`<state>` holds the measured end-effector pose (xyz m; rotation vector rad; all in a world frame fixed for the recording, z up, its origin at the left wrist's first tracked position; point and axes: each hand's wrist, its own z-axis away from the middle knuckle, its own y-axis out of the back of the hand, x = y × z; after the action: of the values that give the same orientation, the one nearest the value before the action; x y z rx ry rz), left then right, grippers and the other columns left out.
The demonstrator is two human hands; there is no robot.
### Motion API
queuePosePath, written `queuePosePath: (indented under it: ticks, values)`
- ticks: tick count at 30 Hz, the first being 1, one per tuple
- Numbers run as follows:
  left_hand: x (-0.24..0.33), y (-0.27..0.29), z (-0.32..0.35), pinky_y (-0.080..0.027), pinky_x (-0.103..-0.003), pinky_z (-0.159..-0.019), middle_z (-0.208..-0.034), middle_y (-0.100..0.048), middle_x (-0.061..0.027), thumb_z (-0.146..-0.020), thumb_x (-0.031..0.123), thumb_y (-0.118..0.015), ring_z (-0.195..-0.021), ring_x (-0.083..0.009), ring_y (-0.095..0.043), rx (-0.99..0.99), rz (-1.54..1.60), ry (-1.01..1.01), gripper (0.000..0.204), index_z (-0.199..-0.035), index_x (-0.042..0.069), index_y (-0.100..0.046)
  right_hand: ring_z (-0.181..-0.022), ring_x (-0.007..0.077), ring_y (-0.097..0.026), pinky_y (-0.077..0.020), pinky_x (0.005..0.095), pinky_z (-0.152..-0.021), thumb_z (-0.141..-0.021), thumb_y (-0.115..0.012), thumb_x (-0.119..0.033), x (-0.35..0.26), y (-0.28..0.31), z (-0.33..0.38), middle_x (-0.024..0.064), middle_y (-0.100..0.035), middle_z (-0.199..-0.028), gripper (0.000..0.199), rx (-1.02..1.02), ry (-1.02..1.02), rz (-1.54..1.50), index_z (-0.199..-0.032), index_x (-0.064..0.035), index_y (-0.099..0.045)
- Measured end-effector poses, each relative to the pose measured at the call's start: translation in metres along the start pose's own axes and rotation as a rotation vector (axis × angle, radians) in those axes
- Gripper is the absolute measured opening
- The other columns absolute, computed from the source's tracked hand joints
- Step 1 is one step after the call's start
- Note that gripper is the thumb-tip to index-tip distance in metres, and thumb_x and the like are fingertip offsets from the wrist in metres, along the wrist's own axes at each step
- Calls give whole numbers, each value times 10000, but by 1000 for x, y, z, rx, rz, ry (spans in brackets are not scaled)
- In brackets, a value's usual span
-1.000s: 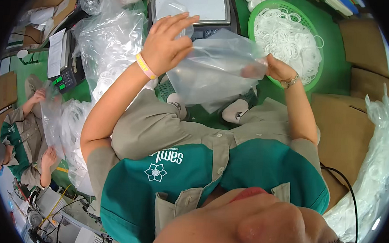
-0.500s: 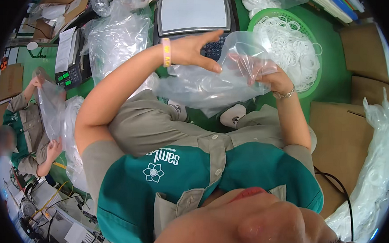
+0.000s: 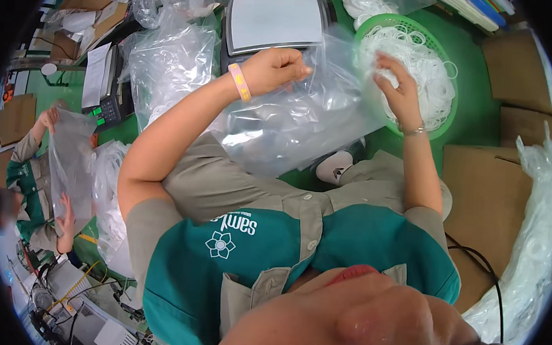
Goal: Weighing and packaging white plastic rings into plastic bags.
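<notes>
A large clear plastic bag point(image 3: 278, 135) spreads over my lap and reaches the front of the scale. My left hand point(image 3: 272, 70), a pink band on its wrist, is closed in a pinch on the bag's upper part. Over the left side of a green basket point(image 3: 451, 110) is my right hand point(image 3: 402, 95), its fingers apart and slightly curled, with nothing visible in them. White rings point(image 3: 424, 77) in a loose heap fill the basket; whether my fingertips touch them I cannot tell.
A scale point(image 3: 276, 22) with a pale flat top stands ahead. More clear plastic bags point(image 3: 169, 67) lie left of it. Cardboard boxes point(image 3: 484, 183) and a long plastic bundle point(image 3: 528, 248) line the right. At far left a co-worker's hand point(image 3: 66, 218) is at another clear bag point(image 3: 71, 155).
My left hand has gone from spread fingers to a pinch on the bag. My right hand has left the bag and moved over the basket. The bag's raised end has dropped flatter.
</notes>
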<state>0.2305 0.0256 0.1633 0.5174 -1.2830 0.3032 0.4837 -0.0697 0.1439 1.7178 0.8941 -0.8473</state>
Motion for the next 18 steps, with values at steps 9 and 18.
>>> queuePosePath:
  ticks: [9, 18]
  values:
    - [0, -25, 1, -376, -212, -380, -491, -385, 26, -771, 150, -610, -410, -72, -412, 264, 347, 128, 334, -586, 117, -333, -622, 280, -494, -383, 374, -550, -751, -551, -211, -20, -71, 44, 83, -492, -630, 213, -296, 282, 204, -618, -67, -469]
    - [4, 4, 7, -212, -189, -334, -476, -287, 71, -745, 111, -644, -390, -12, -247, 453, 165, -8, 420, -568, 143, -264, -998, 285, -499, -382, 379, -846, -693, -590, -339, -3, -44, 48, 146, -518, -1099, 548, -469, 96, 225, -1173, -117, -446]
